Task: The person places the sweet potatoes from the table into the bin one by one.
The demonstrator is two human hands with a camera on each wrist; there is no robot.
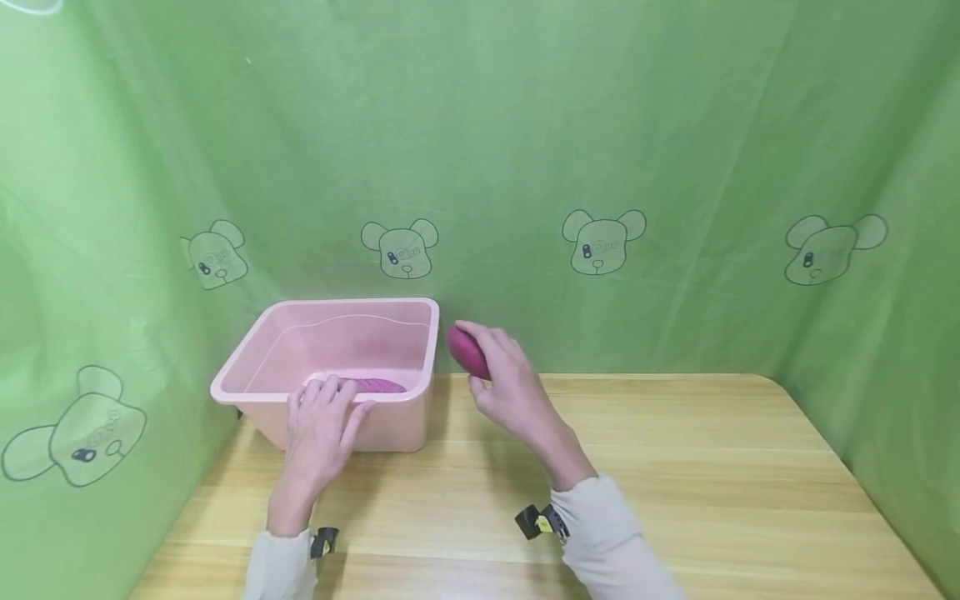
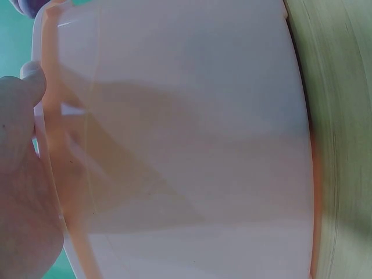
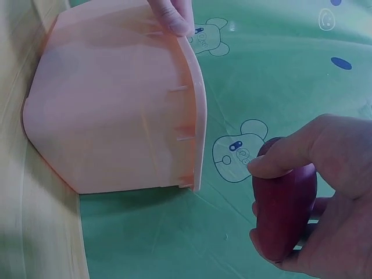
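Note:
A pink plastic bin stands on the table at the left. My left hand grips its near rim, fingers hooked over the edge and thumb on the outer side. Inside, a purple thing with a ridged look is partly hidden by the rim and fingers. Just right of the bin, at about rim height, my right hand holds a smooth, purple-red oval object. Thumb and fingers wrap around it, apart from the bin; its exact kind I cannot tell.
The wooden table extends to the right and towards me. Green curtains with bear-head prints enclose its back and sides, close behind the bin. Each wrist wears a small black camera; one camera shows at the right cuff.

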